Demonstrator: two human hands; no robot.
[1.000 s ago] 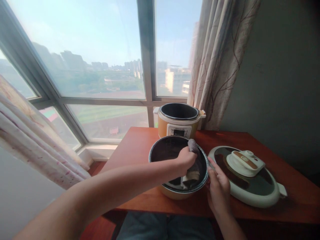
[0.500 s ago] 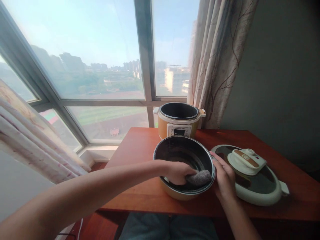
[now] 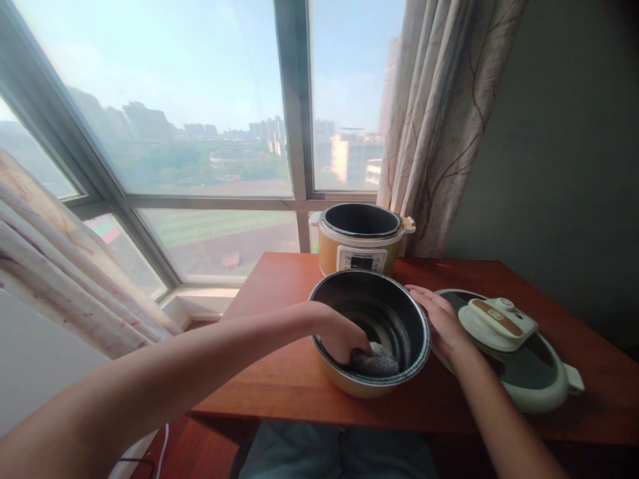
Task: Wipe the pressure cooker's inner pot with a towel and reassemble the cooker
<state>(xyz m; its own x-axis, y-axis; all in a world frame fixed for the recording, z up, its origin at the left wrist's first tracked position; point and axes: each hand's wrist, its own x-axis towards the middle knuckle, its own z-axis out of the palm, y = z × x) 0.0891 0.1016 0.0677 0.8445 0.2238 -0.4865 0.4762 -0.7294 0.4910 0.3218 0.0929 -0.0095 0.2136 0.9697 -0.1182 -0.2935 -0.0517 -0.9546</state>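
Note:
A dark-lined inner pot (image 3: 399,301) with a yellow outside stands near the front edge of the red wooden table (image 3: 279,293). My left hand (image 3: 339,336) reaches down inside it and grips a grey scouring pad (image 3: 374,363) against the pot's near inner wall. My right hand (image 3: 439,319) lies flat against the pot's right rim and outer side, fingers spread, steadying it.
The yellow cooker base (image 3: 360,243) stands open behind the pot, by the window. Its white lid (image 3: 504,339) with a dark inset lies flat at the right. A curtain (image 3: 439,120) hangs at the back right, another (image 3: 64,266) at the left. My lap shows below the table edge.
My left hand has carried the pad from the pot's right inner wall down to the near wall at the bottom. My right hand shifted up along the right rim.

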